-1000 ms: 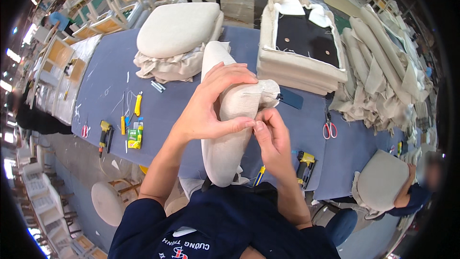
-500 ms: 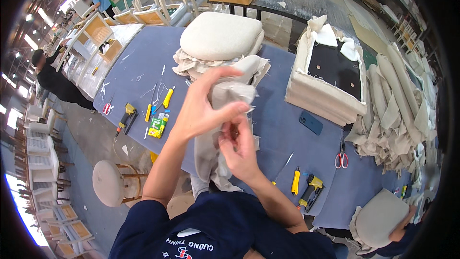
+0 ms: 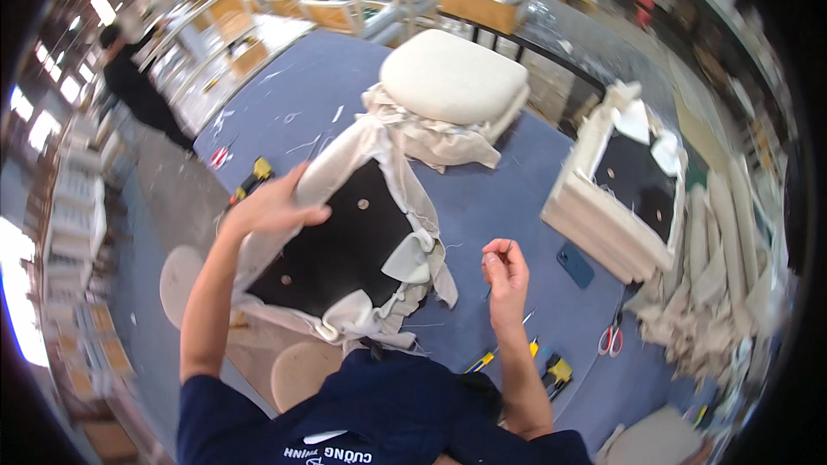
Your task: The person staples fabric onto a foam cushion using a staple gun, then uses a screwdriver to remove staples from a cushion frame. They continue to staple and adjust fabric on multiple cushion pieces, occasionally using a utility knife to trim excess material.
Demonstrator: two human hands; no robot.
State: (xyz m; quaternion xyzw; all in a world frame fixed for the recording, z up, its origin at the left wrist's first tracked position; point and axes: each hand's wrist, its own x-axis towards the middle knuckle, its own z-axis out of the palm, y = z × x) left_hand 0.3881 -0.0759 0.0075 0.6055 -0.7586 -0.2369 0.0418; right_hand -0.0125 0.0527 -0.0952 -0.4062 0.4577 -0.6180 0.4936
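A beige upholstered chair cushion (image 3: pixel 345 232) lies tilted across the table's near edge in front of me, its black backing facing up. Loose fabric edges and white padding flaps hang around its rim. My left hand (image 3: pixel 274 202) is at the cushion's left side, thumb and fingers apart, with the thumb over the black backing. Off to the right of the cushion, above the blue table, my right hand (image 3: pixel 506 267) is raised with its fingertips pinched together. Whatever is between those fingertips, if anything, is too small to make out.
A padded cushion (image 3: pixel 452 77) rests on fabric at the back. Right of me are another black-backed piece (image 3: pixel 637 176), a phone (image 3: pixel 575 265), red-handled scissors (image 3: pixel 611 340) and a staple gun (image 3: pixel 558 372). Another staple gun (image 3: pixel 251 176) lies left. A person in black (image 3: pixel 142 90) stands far left.
The cushion has gone from a narrow bundle between my hands to lying spread with its black backing up. My hands have parted, left hand leftward, right hand rightward. The view has shifted.
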